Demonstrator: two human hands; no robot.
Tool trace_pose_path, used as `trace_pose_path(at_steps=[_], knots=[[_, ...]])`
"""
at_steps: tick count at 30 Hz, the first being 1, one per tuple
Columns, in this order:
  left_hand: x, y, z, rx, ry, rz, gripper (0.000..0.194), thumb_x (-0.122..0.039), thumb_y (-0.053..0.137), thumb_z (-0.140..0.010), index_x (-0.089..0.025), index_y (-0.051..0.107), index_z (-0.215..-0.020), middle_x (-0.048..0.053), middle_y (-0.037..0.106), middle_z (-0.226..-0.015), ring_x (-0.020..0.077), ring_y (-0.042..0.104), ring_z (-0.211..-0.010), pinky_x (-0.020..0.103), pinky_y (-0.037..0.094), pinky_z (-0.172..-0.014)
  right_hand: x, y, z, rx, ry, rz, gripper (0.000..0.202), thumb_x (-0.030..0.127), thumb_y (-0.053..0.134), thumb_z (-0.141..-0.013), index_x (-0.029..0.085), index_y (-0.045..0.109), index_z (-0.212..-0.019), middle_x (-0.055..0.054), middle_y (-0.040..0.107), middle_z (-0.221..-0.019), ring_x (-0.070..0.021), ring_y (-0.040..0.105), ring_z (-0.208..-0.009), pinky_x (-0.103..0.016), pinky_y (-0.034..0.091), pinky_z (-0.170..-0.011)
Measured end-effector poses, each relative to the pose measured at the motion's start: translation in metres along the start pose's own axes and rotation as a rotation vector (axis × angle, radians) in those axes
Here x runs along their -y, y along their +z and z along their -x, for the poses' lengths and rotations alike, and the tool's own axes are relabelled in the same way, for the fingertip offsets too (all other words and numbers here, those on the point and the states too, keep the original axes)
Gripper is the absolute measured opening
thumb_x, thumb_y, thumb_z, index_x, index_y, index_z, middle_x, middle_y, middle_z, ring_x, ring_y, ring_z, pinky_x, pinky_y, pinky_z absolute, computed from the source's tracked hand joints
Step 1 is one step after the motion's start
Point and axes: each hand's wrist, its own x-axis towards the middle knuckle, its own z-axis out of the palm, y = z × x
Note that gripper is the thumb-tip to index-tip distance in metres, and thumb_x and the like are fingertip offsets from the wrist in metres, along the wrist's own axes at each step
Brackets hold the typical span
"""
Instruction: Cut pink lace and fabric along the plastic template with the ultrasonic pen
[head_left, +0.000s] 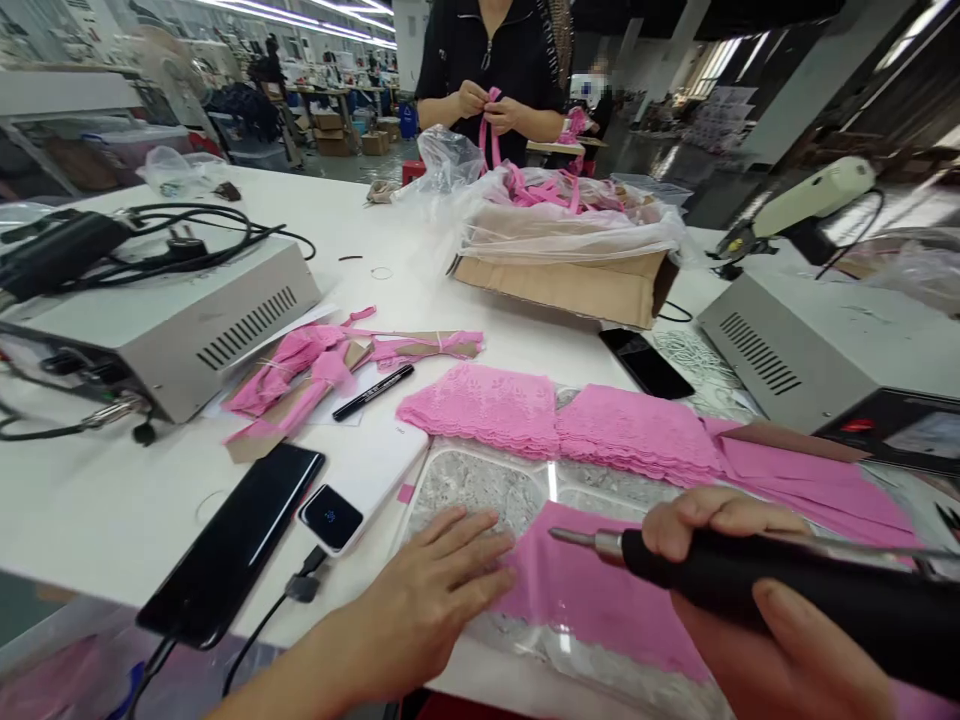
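My left hand (pixel 431 595) lies flat on a clear-topped, grey-patterned mat (pixel 480 485), its fingertips at the left edge of a pink fabric piece (pixel 592 590). My right hand (pixel 765 600) is closed around a thick black handheld tool (pixel 802 585) with a pointed metal tip. The tip points left and shows over the upper part of the fabric; whether it touches cannot be told. Behind the mat lie two stacks of pink lace pieces, a left stack (pixel 484 405) and a right stack (pixel 637 430). More pink fabric (pixel 810 480) lies to the right, under a brown card strip.
Grey control boxes stand at the left (pixel 172 320) and right (pixel 832 340). A phone (pixel 240 540), a power bank (pixel 360 500), a marker (pixel 373 392) and pink bundles (pixel 300 375) lie left. Beyond a carton (pixel 555 280), another person (pixel 495 70) handles a pink strip.
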Motion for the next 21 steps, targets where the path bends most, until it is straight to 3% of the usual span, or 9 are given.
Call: trace_pose_path(at_steps=[5,14,21], knots=[[-0.004,0.008,-0.016,0.023,0.070,-0.050,0.043,-0.003,0.045,-0.089,-0.017,0.058,-0.127,0.007,0.056,-0.140,0.0263,0.043,-0.138,0.049,0.037,-0.114,-0.023,-0.010,-0.022,-0.119,-0.124,-0.047,0.017,0.029,0.061,-0.074,0.019,0.068,-0.086,-0.004,0.058,-0.083,-0.0156,0.058,-0.060,-0.034,0.051,-0.053],[-0.002,0.011,-0.015,0.042,0.077,-0.065,0.038,-0.005,0.047,-0.091,-0.014,0.058,-0.126,0.010,0.057,-0.138,0.0279,0.036,-0.142,0.053,0.031,-0.116,-0.028,-0.005,-0.022,-0.084,-0.113,-0.062,0.020,0.025,0.057,-0.076,0.018,0.068,-0.090,-0.004,0.059,-0.086,-0.0159,0.060,-0.061,-0.035,0.051,-0.055],[0.000,0.012,-0.014,0.035,0.103,-0.054,0.043,0.000,0.050,-0.084,-0.014,0.059,-0.124,0.009,0.060,-0.134,0.0264,0.034,-0.143,0.054,0.023,-0.119,-0.026,-0.005,-0.024,-0.044,-0.095,-0.036,0.012,0.026,0.060,-0.079,0.020,0.066,-0.087,-0.003,0.061,-0.083,-0.0153,0.059,-0.062,-0.035,0.054,-0.056]])
